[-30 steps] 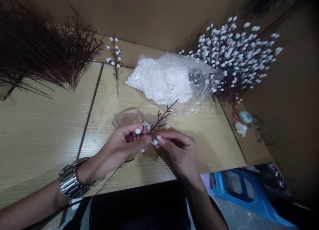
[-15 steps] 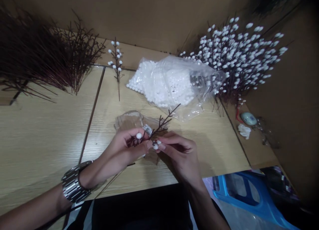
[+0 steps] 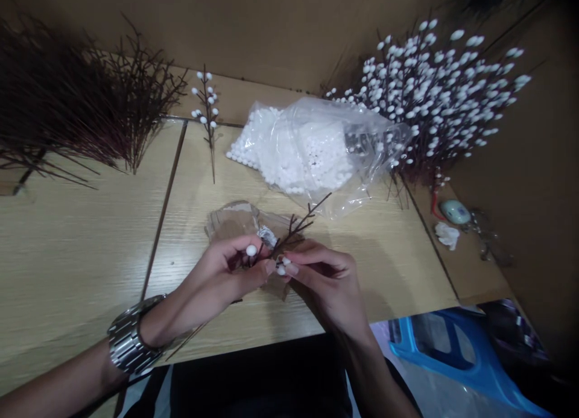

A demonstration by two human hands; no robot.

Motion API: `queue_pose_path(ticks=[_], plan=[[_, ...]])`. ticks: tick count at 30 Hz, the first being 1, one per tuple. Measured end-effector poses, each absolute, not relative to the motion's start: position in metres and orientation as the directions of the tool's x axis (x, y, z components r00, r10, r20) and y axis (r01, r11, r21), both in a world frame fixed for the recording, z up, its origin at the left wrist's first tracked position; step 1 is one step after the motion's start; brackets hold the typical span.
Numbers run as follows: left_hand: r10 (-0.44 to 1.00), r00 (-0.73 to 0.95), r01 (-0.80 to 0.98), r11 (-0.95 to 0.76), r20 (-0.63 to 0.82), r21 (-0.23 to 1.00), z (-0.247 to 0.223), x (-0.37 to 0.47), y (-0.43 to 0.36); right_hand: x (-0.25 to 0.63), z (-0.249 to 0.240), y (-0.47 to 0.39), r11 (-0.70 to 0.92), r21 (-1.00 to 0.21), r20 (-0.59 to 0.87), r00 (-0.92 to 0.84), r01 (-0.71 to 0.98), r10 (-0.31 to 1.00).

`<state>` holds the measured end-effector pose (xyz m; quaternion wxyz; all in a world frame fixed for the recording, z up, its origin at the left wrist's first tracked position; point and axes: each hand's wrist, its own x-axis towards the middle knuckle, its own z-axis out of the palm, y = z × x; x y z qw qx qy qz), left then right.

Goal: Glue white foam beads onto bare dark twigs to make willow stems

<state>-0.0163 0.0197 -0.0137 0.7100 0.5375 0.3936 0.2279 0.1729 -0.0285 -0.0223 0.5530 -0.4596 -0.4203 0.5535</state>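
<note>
Between the thumb and fingers of my left hand (image 3: 230, 270) is a dark brown artificial twig (image 3: 296, 228), its bare forked tip pointing up and to the right. One white berry (image 3: 251, 250) shows by my left fingers. My right hand (image 3: 328, 279) pinches small white berries (image 3: 283, 265) against a side shoot of the twig, close to my left thumb. Below both hands lies a piece of brown cardboard (image 3: 233, 220) with a white patch (image 3: 266, 236) on it, partly covered by my fingers.
A clear plastic bag of white berries (image 3: 294, 149) lies beyond my hands. A finished-looking berry twig (image 3: 208, 113) is left of it. Bare twigs (image 3: 104, 104) are heaped far left, berried twigs (image 3: 434, 98) at right. A blue plastic stool (image 3: 461, 357) stands lower right.
My hands stay nearly in place; my right fingertips shift slightly on the berries at the twig. The whole view has tilted a little.
</note>
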Motion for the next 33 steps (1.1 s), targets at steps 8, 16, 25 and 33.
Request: queue_pose_path(ticks=[8,16,25,33], plan=[[0.752,0.588,0.062,0.325,-0.298,0.944,-0.004,-0.013,0.021,0.174,-0.025,-0.030,-0.074,-0.958,-0.082,0.018,-0.279,0.996],[0.754,0.586,0.066,0.322,-0.298,0.945,-0.011,-0.014,0.020,0.176,-0.026,-0.030,-0.098,-0.964,-0.104,0.010,-0.249,0.995],[0.751,0.597,0.092,0.284,-0.282,0.954,-0.016,-0.017,0.019,0.177,-0.027,-0.031,-0.099,-0.965,-0.102,0.003,-0.241,0.995],[0.743,0.596,0.113,0.298,-0.305,0.948,-0.014,-0.016,0.019,0.177,-0.026,-0.031,-0.098,-0.967,-0.096,-0.021,-0.233,0.995]])
